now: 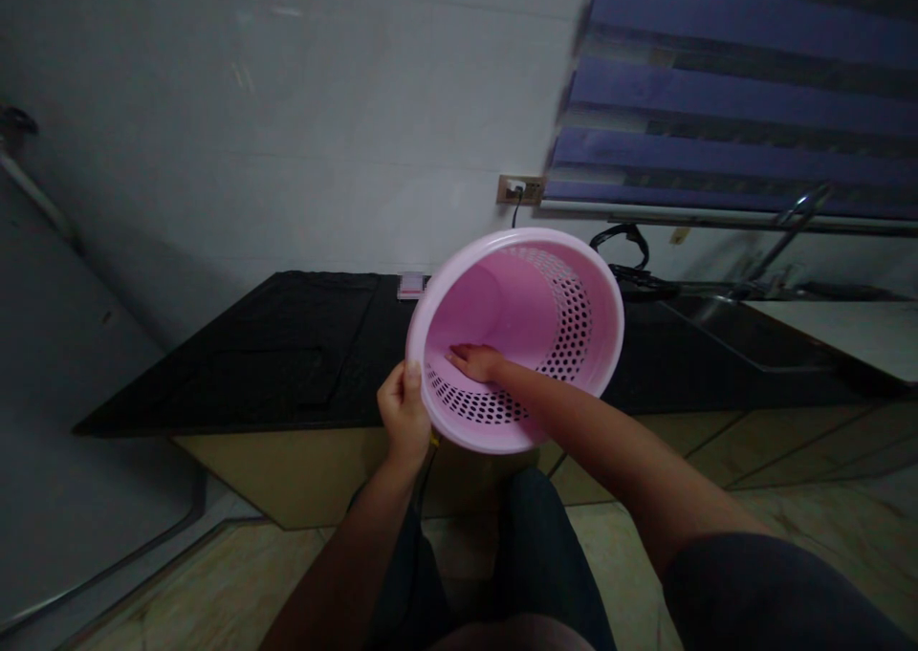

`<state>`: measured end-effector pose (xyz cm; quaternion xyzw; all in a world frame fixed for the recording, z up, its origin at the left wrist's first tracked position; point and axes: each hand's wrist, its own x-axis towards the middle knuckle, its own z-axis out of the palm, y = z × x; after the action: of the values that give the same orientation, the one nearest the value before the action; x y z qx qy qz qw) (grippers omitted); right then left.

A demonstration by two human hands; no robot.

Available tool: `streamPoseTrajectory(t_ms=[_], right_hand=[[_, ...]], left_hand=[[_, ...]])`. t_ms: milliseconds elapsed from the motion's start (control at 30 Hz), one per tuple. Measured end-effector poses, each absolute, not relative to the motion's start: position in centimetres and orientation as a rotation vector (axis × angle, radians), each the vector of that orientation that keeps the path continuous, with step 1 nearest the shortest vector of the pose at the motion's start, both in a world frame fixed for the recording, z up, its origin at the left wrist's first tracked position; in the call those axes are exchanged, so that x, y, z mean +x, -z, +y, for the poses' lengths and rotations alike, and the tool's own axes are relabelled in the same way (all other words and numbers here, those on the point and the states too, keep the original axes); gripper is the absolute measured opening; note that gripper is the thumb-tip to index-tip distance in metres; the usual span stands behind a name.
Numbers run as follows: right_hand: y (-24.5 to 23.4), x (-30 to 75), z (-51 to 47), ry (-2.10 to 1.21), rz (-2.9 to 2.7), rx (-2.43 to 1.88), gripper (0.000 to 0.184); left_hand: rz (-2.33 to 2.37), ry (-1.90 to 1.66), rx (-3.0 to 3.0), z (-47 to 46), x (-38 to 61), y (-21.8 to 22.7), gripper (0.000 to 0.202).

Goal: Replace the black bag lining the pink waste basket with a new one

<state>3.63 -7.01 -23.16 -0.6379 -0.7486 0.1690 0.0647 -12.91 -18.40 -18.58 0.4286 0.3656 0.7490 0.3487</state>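
A pink plastic laundry basket (513, 312) with rows of small holes is tilted so its wide mouth faces me, over the front of the dark counter. My left hand (405, 407) grips its rim at the left, thumb on the near side and the other fingers mostly hidden behind. Inside the basket, my right hand (474, 361) lies against the lower inner wall with its fingers stretched out to the left. I see nothing held in it.
The black counter (279, 345) runs along a tiled wall, with a steel sink (760, 336) and faucet (789, 226) at the right. A plug sits in the wall outlet (521, 190). A black bag (631, 259) lies behind the basket, near a small pinkish box (411, 286).
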Motion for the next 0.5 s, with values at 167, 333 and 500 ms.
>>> streamPoseTrajectory(t_ms=[167,333,500], right_hand=[[23.25,3.65,-6.80,-0.557,-2.296,-1.927,0.074],[23.33,3.60,-6.73,-0.564,-2.295,-1.927,0.074],[23.28,3.55,-6.86,-0.547,-2.299,-1.895,0.075]], left_hand=[[0.896,-1.911,1.082,-18.18,-12.96,18.71,0.041],[0.861,-1.890,1.085,-18.15,-13.16,18.85,0.041],[0.822,-1.847,1.047,-18.06,-13.36,18.91,0.039]])
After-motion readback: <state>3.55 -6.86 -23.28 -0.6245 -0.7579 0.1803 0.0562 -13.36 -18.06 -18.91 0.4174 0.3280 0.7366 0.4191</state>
